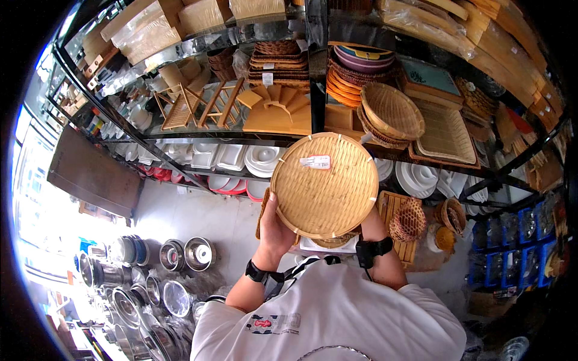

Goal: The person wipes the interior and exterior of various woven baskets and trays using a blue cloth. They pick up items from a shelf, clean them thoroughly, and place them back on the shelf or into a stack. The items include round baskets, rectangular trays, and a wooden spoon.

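Note:
A shallow round woven bamboo tray [325, 194] is held up in front of my chest, its flat woven face towards me. A white paper label [316, 162] with a red edge and writing is stuck on it. White clips sit around its rim. My left hand [275, 230] grips the lower left rim, thumb at the edge and fingers behind. My right hand [371, 222] passes behind the lower right rim; its fingers are hidden by the tray. Below the tray, part of another round woven basket [335, 241] shows over a white item.
Ahead stands a black-framed shelf [317, 67] with a stack of round bamboo baskets [393, 110], woven trays and white dishes [264, 160]. Stainless steel bowls [199, 254] crowd the floor at left. Right of me are a honeycomb-weave basket [407, 219] and blue bins [510, 248].

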`<state>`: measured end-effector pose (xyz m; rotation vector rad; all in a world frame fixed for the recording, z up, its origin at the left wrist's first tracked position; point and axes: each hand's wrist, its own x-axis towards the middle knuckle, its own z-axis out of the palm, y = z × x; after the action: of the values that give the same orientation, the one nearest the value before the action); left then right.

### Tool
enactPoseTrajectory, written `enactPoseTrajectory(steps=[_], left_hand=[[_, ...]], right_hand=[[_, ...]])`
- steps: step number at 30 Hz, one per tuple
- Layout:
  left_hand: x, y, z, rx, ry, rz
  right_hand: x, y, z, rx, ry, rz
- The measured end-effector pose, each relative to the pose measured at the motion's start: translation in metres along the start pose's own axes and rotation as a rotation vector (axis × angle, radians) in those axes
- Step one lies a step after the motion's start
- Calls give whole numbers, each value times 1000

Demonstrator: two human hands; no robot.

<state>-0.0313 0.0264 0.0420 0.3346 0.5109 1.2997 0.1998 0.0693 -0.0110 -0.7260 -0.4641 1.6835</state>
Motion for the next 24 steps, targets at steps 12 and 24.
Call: enactPoseTrajectory(steps=[12,24], left_hand=[[9,12,-29,65,84,285],[15,-17,-23,289,-7,328]], right_hand=[[12,-70,28,-964,254,-841],[27,-10,89,-1760,171,-951]])
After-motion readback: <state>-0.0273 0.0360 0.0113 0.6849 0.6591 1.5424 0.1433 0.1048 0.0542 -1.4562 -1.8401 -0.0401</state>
